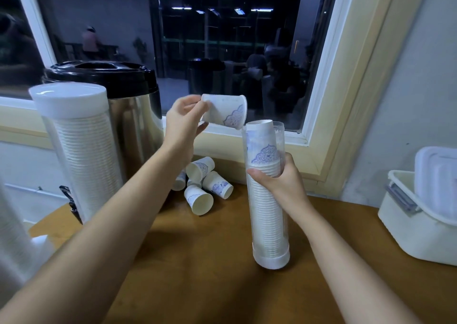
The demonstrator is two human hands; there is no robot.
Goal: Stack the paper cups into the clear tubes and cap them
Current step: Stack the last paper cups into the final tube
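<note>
A clear tube [268, 224] stands upright on the wooden table, filled with stacked white paper cups almost to its open top. My right hand [279, 177] grips this tube around its upper part. My left hand [184, 121] pinches a single paper cup [226, 113] with a blue pattern, tilted on its side just left of and above the tube's mouth. Several loose cups [201, 187] lie tumbled on the table behind my left forearm. Another full tube with a white cap [74, 135] stands at the left.
A steel urn with a black lid [123, 101] stands behind the capped tube. A white lidded box [420, 215] sits at the right edge of the wooden table [210, 262]. A dark window [197, 39] backs the scene. Part of another cup stack [12, 237] shows at far left.
</note>
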